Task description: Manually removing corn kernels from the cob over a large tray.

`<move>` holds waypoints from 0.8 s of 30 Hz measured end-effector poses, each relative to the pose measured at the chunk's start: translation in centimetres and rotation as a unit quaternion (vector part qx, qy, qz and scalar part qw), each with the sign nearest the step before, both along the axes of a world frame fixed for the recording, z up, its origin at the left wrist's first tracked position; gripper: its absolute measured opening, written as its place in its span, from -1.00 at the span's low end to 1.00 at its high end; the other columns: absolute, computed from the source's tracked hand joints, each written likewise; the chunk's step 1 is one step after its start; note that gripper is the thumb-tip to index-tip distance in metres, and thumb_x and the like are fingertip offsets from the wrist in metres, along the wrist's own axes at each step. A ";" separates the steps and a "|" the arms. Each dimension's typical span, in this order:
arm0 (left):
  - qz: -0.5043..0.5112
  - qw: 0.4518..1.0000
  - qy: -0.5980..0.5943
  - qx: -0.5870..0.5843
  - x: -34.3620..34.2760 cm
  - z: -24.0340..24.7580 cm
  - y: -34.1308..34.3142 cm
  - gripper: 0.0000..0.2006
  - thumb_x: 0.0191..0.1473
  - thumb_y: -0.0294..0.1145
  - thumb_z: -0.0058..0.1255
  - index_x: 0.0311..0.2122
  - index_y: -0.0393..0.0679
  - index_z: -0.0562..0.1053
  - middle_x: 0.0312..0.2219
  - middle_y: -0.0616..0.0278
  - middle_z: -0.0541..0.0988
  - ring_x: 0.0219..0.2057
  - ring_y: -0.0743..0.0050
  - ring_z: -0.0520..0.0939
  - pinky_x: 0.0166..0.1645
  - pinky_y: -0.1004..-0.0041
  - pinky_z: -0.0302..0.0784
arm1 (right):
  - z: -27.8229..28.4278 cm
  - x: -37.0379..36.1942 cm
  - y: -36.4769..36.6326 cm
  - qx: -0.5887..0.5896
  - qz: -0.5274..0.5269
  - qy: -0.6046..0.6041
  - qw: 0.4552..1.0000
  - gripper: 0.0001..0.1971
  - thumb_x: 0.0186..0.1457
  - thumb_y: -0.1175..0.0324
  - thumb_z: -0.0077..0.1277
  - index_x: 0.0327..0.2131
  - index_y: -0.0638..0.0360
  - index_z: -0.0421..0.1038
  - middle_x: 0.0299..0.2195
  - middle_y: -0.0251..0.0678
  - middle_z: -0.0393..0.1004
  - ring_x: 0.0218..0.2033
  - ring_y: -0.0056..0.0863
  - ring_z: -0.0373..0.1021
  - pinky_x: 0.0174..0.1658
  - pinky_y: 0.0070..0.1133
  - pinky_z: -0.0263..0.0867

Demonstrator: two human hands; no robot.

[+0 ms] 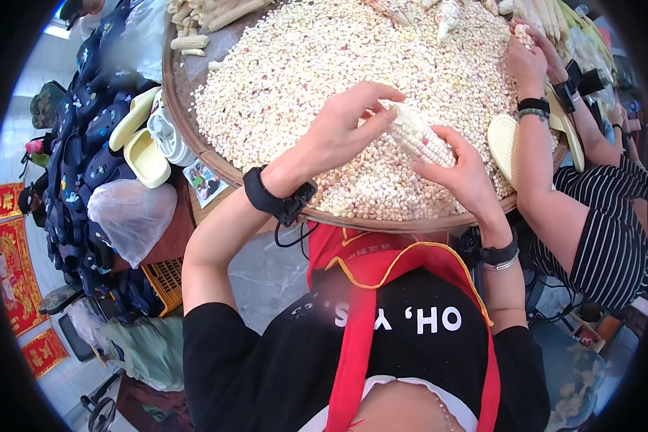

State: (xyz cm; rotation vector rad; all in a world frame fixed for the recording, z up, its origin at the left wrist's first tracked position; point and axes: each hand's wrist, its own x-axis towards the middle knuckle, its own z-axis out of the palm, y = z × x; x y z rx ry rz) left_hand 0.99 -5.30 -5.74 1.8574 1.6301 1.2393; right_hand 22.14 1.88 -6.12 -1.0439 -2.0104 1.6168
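A pale corn cob (421, 137), with a few pinkish kernels, is held tilted above the near part of a heap of loose kernels (302, 79). My right hand (461, 169) grips its lower right end, thumb and fingers around it. At the upper left end, my left hand (349, 122) has its thumb against the cob and its curled fingers around the tip; the fingertips are partly hidden. Both wrists wear black bands. The heap fills a wide round tray (227, 169) with a brown rim in front of my body.
Stripped cobs (189, 43) lie at the tray's far left. To the right, another person's hands (529, 61) hold a cob. A cream slipper (504, 147) rests at the right rim. Left stand dark blue clogs (86, 137), pale yellow clogs (147, 155) and a clear plastic bag (133, 216).
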 end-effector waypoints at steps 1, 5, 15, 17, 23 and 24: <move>-0.034 0.988 -0.141 -0.062 0.7 0.5 -0.2 -0.78 0.03 -0.51 -0.09 -0.17 -0.18 0.46 -0.23 0.22 0.51 -0.21 0.41 0.52 -0.13 0.41 0.42 | -0.1 0.2 0.1 0.001 -0.001 -0.001 1.000 -0.46 -0.24 0.35 0.24 -0.09 0.26 0.35 -0.35 -0.22 0.47 -0.31 -0.51 0.41 -0.19 -0.61 0.29; -0.093 0.987 -0.113 -0.074 -0.1 0.7 -0.7 -0.74 0.04 -0.47 -0.04 -0.12 -0.16 0.44 -0.17 0.24 0.48 -0.18 0.48 0.49 -0.13 0.47 0.42 | -0.1 0.0 -0.1 0.089 0.011 -0.001 0.996 -0.46 -0.23 0.34 0.24 -0.09 0.30 0.36 -0.27 -0.19 0.44 -0.24 -0.47 0.40 -0.14 -0.59 0.27; -0.076 0.991 -0.062 -0.093 -1.0 0.5 -0.4 -0.70 -0.11 -0.50 0.05 -0.17 -0.14 0.45 -0.26 0.21 0.48 -0.21 0.38 0.50 -0.25 0.46 0.46 | 0.6 -1.6 0.3 0.205 0.040 -0.047 0.977 -0.47 -0.23 0.25 0.22 -0.12 0.24 0.38 -0.26 -0.14 0.42 -0.21 -0.23 0.39 -0.15 -0.46 0.29; -0.078 0.990 -0.100 -0.061 -1.0 -0.5 -0.6 -0.68 -0.19 -0.52 0.04 -0.20 -0.15 0.43 -0.32 0.20 0.47 -0.27 0.35 0.51 -0.30 0.45 0.48 | 0.0 -1.9 0.0 0.235 0.049 -0.057 0.969 -0.47 -0.26 0.27 0.24 -0.14 0.22 0.38 -0.27 -0.15 0.42 -0.21 -0.21 0.39 -0.16 -0.44 0.31; -0.049 0.998 -0.039 -0.019 1.4 -1.2 -0.1 -0.72 -0.21 -0.42 0.00 -0.28 -0.18 0.37 -0.38 0.05 0.44 -0.31 0.11 0.50 -0.26 0.26 0.44 | -0.4 -0.8 -0.4 0.187 0.022 -0.092 0.978 -0.46 -0.30 0.34 0.28 -0.16 0.27 0.36 -0.25 -0.14 0.42 -0.24 -0.21 0.39 -0.18 -0.45 0.30; -0.030 0.999 -0.029 -0.015 1.5 -1.3 -0.1 -0.72 -0.21 -0.42 0.00 -0.28 -0.18 0.37 -0.38 0.05 0.44 -0.31 0.11 0.50 -0.26 0.26 0.44 | -0.5 -0.5 -0.5 0.196 0.010 -0.086 0.977 -0.45 -0.31 0.35 0.28 -0.15 0.28 0.35 -0.25 -0.15 0.42 -0.24 -0.25 0.39 -0.17 -0.47 0.30</move>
